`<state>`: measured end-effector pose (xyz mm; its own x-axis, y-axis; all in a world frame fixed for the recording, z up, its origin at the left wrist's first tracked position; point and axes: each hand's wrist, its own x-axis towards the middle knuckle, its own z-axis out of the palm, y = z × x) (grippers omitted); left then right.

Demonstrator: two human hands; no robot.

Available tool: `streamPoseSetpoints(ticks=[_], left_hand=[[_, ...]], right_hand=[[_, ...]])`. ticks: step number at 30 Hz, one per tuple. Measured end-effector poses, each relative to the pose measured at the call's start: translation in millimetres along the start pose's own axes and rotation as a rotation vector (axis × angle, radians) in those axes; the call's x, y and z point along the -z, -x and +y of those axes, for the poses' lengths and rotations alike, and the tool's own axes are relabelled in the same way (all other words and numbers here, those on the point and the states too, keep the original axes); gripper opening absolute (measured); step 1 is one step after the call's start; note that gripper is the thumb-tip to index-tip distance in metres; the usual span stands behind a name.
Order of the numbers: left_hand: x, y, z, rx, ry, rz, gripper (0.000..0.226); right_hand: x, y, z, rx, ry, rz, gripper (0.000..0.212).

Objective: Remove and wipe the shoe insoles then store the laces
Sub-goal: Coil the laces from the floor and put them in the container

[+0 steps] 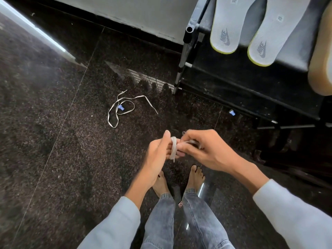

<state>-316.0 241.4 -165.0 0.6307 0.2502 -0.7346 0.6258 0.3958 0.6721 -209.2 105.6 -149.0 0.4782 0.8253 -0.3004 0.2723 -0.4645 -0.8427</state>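
So, step in hand: I judge the insoles done and the lace-storing part under way, with one lace of two being coiled.
Left hand [158,151]: low centre of the frame, fingers held out fairly straight as a spool, thumb lifted clear and clamping nothing.
Right hand [208,150]: just beside the left, thumb and fingers pinching the running end of the wound lace [173,147].
Wound lace: a few turns around the left fingers, a short tail hanging below them.
Loose lace [143,96]: sprawled on the dark floor [53,123] at mid-frame, well apart from both hands, looped around a small blue piece [121,107].
Insoles: left insole [228,24] and right insole [271,33] lie side by side on the shoe rack [233,81] at upper right, heels overhanging its front edge.
Risk, coil: with no thumb pinning the turns, I expect they could slide off the fingertips if the right hand slackens.
Risk, tail: the dangling end could work free and undo the bundle.
Risk, floor lace: it may drag the blue piece along when lifted.
Risk, insoles: a knock to the rack could tip them off.
Risk, second blue piece [232,112]: near the rack's foot, easy to tread on barefoot.
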Motion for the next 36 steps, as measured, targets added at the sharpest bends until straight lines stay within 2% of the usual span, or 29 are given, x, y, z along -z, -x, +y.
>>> streamPoseSetpoints(ticks=[3,5,7,11,13,15,19,23,26,29,33,36], left_hand=[[-3.3,5.5,4.1,0.017,-0.035,-0.096,0.062],[-6.0,7.4,7.1,0.014,0.015,-0.135,0.065],[-6.8,7.3,10.1,-0.001,0.136,-0.139,0.065],[-3.1,0.9,14.9,-0.041,0.379,-0.076,0.059],[-1.4,-5.2,13.7,-0.084,0.262,0.006,0.056],[0.7,-11.4,9.0,-0.102,0.047,0.075,0.054],[7.4,-15.3,-4.3,-0.051,-0.23,0.01,0.061],[-2.7,-0.5,5.5,0.004,-0.051,-0.109,0.073],[-7.3,1.1,10.6,-0.031,0.107,-0.089,0.074],[-7.4,-7.7,12.1,-0.082,0.218,0.022,0.064],[3.4,-23.0,-1.7,-0.125,-0.071,0.147,0.055],[6.9,-21.7,-11.3,-0.061,-0.315,0.093,0.063]], right_hand=[[2.0,-17.3,9.3,-0.042,-0.077,0.094,0.013],[-4.8,-24.2,21.2,-0.107,-0.154,0.097,0.011],[-15.7,-23.2,33.1,-0.164,-0.186,0.068,0.009],[-37.5,-0.2,35.4,-0.17,-0.068,-0.079,0.025],[-41.9,10.8,28.4,-0.108,0.01,-0.19,0.027],[-36.9,13.7,20.5,-0.035,0.07,-0.238,0.028],[-10.7,-1.4,5.1,-0.028,-0.056,-0.011,0.018],[-2.7,-23.4,16.9,-0.098,-0.099,0.144,0.017],[-17.4,-24.4,33.5,-0.15,-0.061,0.059,0.005],[-35.8,-9.7,33.5,-0.183,-0.044,-0.05,0.02],[-33.2,5.1,16.5,-0.153,-0.03,-0.201,0.023],[-15.2,-0.3,2.5,-0.11,-0.113,-0.141,0.022]])
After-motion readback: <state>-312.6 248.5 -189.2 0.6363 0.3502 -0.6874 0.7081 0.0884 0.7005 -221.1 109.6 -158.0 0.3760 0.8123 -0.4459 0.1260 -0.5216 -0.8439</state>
